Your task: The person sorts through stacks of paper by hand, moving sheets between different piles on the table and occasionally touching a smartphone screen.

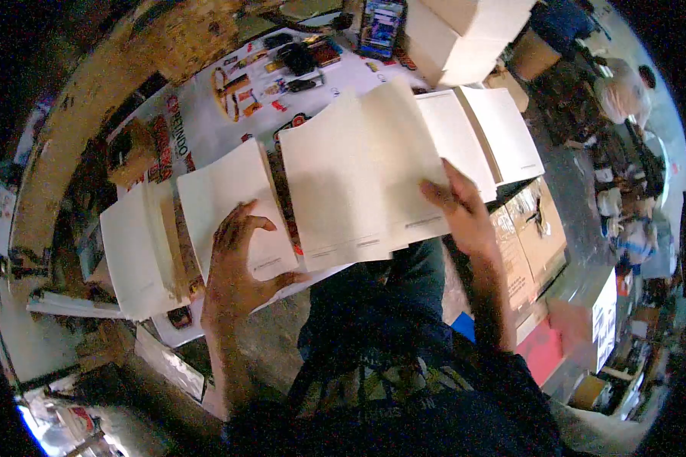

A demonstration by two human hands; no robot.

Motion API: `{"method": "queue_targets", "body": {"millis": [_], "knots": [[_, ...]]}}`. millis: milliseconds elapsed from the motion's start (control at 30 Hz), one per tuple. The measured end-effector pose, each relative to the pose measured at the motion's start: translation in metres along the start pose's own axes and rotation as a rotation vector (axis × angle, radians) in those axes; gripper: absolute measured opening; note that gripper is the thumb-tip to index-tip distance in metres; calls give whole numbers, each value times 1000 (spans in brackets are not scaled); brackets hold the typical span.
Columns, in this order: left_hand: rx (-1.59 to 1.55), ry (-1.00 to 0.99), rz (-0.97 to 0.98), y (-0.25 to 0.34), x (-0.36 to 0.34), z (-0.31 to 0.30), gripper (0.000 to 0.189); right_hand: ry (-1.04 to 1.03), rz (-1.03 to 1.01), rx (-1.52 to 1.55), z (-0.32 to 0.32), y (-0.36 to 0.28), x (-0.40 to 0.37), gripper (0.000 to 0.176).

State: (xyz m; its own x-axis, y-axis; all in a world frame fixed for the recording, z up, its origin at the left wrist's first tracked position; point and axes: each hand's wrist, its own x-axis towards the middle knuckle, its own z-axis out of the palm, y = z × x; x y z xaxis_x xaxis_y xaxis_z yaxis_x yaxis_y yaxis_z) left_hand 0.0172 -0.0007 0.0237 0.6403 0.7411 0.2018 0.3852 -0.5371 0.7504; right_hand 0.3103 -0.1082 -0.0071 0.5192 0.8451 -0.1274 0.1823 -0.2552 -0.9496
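My right hand [465, 209] pinches the right edge of a cream paper sheet [408, 164], thumb on top of it. This sheet is raised and overlaps more paper [331, 183] at the middle of the table, with small print along the lower edges. My left hand [236, 259] is open, thumb and fingers apart, over the lower part of a paper stack [225, 190]. Farther left lies another thick paper stack [133, 255]. Beyond my right hand are two more stacks, a near one [453, 133] and an outer one [503, 129].
A printed white cover [198, 114] spreads under the stacks. At the back are a phone [381, 29], a dark pouch [296, 57] and tall white boxes [465, 38]. Cardboard boxes [537, 244] stand at right, near a red surface [541, 350]. A person [621, 95] is at far right.
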Motion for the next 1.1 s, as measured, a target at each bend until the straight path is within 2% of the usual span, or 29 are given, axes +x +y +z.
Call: {"method": "queue_targets", "body": {"millis": [67,100,133,200,233,267,333,367,400,467,500,533,600,633,667,700,733,767,800,867,900,933,1000,1067,1100], "knots": [[488,-78,-83,-17,-12,4,46,-36,-103,123,17,42,2,58],[383,-96,-17,-29,-9,0,44,18,49,135,24,31,0,60],[388,-82,-31,-36,-11,-7,44,73,203,145,31,21,-1,61],[218,-218,-127,-43,-16,-20,43,79,260,214,35,21,2,60],[-214,-165,-324,-56,-22,-21,44,103,325,284,38,18,3,58],[-218,-154,-330,-63,-29,-22,44,92,321,276,38,11,0,58],[144,-178,-402,-58,-35,-26,41,-213,-52,-215,40,-17,-13,53],[99,-27,-337,-64,-42,-21,37,-180,-72,45,42,-7,-12,53],[99,-17,-347,-62,-44,-26,37,-194,-74,42,39,5,-7,53],[-172,89,-730,-56,-47,-38,29,-79,-5,271,33,24,3,57],[-171,97,-739,-58,-54,-38,29,-47,-24,136,34,8,-1,51],[-194,238,-707,-64,-63,-38,26,-21,-44,165,41,-15,-8,47],[-237,516,-625,-72,-75,-36,21,-94,-95,308,38,-23,0,48],[-176,640,-922,-70,-73,-34,19,-94,-96,310,40,-29,2,48],[-173,641,-918,-96,-85,-28,19,-95,-202,256,45,-37,2,51],[-483,847,-699,-134,-101,-21,20,-94,-309,203,52,-43,1,53],[-786,1028,-454,-170,-117,-15,22,-88,-310,210,62,-42,-2,53],[-1084,1150,-389,-109,-87,-22,33,-94,-281,157,74,-41,-7,56],[-1079,1136,-383,-115,-89,-29,33,-97,-250,104,87,-41,-11,58],[-1389,535,-281,-133,-100,-48,44,-228,-208,105,120,-50,-16,64],[-1382,508,-279,-130,-97,-51,44,-299,-200,70,135,-50,-13,64],[-1091,408,-551,-125,-88,-56,40,-360,-194,36,153,-45,-8,64],[-441,185,-984,-112,-65,-60,33,-372,-313,77,204,-2,4,63],[296,-15,-1263,-104,-43,-60,25,-242,-599,-53,204,-6,-6,61],[-308,258,-862,-124,-67,-64,52,-403,-482,156,212,-2,1,63]]}}
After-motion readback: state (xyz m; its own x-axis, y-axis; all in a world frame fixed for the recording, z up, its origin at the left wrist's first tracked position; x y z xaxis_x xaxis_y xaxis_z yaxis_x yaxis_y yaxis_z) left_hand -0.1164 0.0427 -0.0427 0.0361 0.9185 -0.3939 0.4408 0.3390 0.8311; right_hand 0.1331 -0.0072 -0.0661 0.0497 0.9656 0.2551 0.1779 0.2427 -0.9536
